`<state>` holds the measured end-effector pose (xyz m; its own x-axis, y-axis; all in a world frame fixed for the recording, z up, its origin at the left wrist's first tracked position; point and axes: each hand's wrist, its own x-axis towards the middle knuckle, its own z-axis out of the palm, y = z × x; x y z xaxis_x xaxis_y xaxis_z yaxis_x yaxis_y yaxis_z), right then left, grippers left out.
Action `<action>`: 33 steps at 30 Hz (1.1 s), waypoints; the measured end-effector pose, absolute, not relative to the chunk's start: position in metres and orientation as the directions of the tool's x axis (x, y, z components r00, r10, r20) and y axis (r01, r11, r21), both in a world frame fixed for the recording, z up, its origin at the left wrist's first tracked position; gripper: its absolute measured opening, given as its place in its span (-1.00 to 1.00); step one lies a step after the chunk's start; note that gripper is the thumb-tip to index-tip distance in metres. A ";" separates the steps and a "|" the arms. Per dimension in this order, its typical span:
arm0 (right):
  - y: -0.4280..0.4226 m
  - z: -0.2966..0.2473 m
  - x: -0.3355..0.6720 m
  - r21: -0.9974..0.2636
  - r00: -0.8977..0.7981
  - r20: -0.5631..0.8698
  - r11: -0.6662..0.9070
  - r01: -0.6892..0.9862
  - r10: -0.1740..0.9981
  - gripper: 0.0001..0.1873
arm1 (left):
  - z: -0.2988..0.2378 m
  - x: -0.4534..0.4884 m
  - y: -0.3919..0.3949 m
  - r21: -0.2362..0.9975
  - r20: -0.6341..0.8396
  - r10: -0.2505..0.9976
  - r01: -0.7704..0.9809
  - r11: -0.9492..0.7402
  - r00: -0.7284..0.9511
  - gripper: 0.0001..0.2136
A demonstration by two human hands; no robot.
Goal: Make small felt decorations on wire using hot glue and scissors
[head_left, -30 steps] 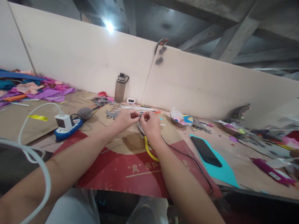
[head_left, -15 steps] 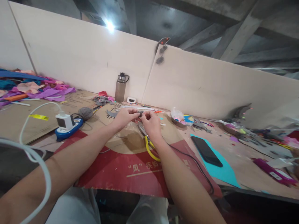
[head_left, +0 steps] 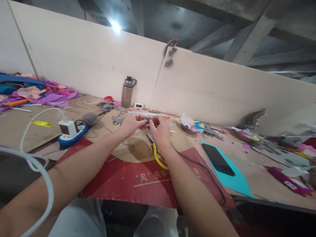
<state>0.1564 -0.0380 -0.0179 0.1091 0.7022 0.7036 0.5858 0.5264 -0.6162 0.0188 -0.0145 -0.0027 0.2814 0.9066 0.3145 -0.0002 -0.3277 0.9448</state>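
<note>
Between my two hands is a small dark grey piece (head_left: 147,120), perhaps felt, partly covered by fingertips. My left hand (head_left: 134,124) pinches it from the left, and my right hand (head_left: 158,127) from the right, with fingers curled. Under my right wrist lie yellow-handled scissors or pliers (head_left: 158,159), their metal part half hidden. Left of my left hand, a grey crescent-shaped cutout (head_left: 118,120) rests on the cardboard sheet (head_left: 133,148). A ball of grey yarn (head_left: 90,119) sits farther left.
A blue power strip with a white charger (head_left: 67,129) stands left, its white cable looping near my left arm. Behind are a water bottle (head_left: 127,92) and a small digital clock (head_left: 138,105). Right are a bowl (head_left: 189,129) and a phone (head_left: 218,159) on turquoise sheet. Fabric scraps (head_left: 37,92) pile up far left.
My fingers have shifted slightly around the grey piece, and a little more of it shows between them. Both hands stay in about the same place.
</note>
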 end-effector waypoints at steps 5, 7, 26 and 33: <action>-0.036 -0.021 0.156 -0.659 0.106 0.649 0.487 0.573 0.753 -0.86 | -0.004 0.020 -0.019 0.866 0.420 0.869 0.171 -0.470 0.259 -0.90; -0.035 -0.021 0.156 -0.667 0.107 0.641 0.482 0.568 0.760 -0.87 | -0.006 0.019 -0.020 0.774 0.491 0.831 0.307 -0.554 0.262 -0.88; -0.033 -0.019 0.157 -0.708 0.135 0.640 0.512 0.485 0.757 -0.90 | -0.004 0.023 -0.019 0.960 0.280 0.929 -0.052 -0.276 0.243 -0.92; -0.031 -0.022 0.161 -0.747 0.120 0.602 0.505 0.431 0.789 -0.80 | -0.008 0.016 -0.006 0.961 0.236 0.953 -0.195 -0.199 0.191 -0.92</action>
<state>0.1607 -0.0309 -0.0224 0.1198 0.7891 0.6024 0.4315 0.5051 -0.7475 0.0159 -0.0063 -0.0083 0.1908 0.9529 0.2357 -0.1946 -0.1987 0.9606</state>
